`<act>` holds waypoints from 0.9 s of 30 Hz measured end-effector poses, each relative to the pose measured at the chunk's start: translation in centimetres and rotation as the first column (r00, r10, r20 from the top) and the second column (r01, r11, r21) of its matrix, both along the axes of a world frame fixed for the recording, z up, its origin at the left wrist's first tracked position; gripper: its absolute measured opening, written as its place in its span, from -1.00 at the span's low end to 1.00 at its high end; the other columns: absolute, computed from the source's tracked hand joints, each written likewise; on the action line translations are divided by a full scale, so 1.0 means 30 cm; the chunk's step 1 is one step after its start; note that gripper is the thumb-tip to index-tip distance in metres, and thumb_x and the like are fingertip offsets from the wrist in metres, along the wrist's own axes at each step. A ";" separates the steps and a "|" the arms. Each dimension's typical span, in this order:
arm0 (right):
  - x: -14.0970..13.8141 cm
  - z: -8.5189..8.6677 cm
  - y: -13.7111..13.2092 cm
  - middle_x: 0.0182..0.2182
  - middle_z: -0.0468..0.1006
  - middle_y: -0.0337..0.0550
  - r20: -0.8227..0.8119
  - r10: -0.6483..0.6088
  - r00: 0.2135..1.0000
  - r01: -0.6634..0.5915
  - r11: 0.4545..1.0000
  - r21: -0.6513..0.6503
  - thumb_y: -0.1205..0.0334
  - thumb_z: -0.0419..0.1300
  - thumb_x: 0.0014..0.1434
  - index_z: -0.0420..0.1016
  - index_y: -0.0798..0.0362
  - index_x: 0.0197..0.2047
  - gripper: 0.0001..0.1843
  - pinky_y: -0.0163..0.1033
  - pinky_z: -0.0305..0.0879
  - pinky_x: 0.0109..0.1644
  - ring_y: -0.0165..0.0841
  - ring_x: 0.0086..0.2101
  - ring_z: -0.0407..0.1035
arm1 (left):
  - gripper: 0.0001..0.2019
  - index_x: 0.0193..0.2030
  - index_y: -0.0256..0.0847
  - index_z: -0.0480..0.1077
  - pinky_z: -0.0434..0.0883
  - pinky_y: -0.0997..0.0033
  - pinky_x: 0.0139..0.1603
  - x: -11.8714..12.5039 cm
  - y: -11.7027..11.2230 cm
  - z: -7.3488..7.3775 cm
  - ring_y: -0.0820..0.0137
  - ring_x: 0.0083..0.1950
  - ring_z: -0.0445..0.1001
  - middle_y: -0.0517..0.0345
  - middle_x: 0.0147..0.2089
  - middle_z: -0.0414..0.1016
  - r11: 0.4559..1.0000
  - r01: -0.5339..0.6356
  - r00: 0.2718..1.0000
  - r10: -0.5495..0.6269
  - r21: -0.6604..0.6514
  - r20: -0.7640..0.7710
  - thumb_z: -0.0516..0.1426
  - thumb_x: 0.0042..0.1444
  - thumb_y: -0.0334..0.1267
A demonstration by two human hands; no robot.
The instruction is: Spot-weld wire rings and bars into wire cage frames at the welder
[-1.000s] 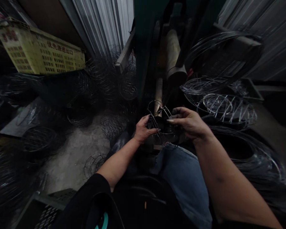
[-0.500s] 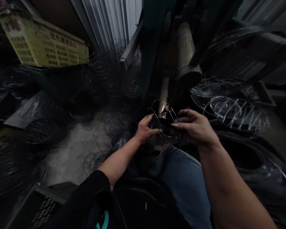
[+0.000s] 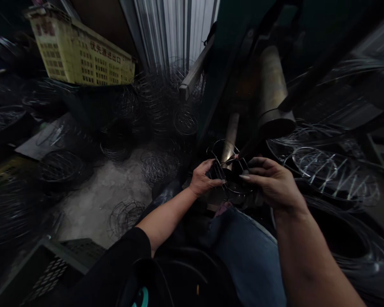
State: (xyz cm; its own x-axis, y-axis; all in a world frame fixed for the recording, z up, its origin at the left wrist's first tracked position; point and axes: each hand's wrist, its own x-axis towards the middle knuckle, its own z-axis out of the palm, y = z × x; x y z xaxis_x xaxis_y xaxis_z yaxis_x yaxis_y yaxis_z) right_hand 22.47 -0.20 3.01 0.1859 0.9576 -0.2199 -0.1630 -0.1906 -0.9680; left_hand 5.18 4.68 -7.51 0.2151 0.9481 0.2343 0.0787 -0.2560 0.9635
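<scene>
Between my hands is a small round wire frame (image 3: 236, 190), made of thin metal rings joined by short straight wires. It sits around the lower end of a brass-coloured metal rod (image 3: 231, 138) that slants down from the machine. My left hand (image 3: 205, 178) grips the frame's left side between thumb and fingers. On the opposite side, my right hand (image 3: 272, 179) pinches the frame with thumb and fingertips. A thicker metal cylinder (image 3: 273, 83) hangs above the rod, with a dark bar against its lower end. Shadow hides part of the frame's underside.
A yellow crate (image 3: 83, 55) stands on a dark bin at the back left. Wire frames in stacks (image 3: 155, 166) lie about the floor. On the right are shiny wire rings (image 3: 333, 170) and a large wire coil (image 3: 368, 256). A green crate (image 3: 48, 273) is at the lower left.
The view has shifted, so the surroundings appear further right. Both hands keep hold of the wire frame, which has turned slightly around the rod's end.
</scene>
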 end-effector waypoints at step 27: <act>0.094 -0.070 -0.199 -0.41 0.62 -0.11 0.387 -0.184 0.903 0.154 0.982 0.108 0.01 0.50 -0.35 0.66 0.02 -0.41 -0.60 -0.26 0.49 -0.35 -0.25 -0.41 0.51 | -0.15 0.09 -0.32 0.45 0.42 0.08 0.17 0.032 -0.082 -0.016 0.11 0.08 0.47 -0.11 0.09 0.48 0.962 -0.017 0.963 0.089 -0.273 0.254 0.48 -0.49 -0.27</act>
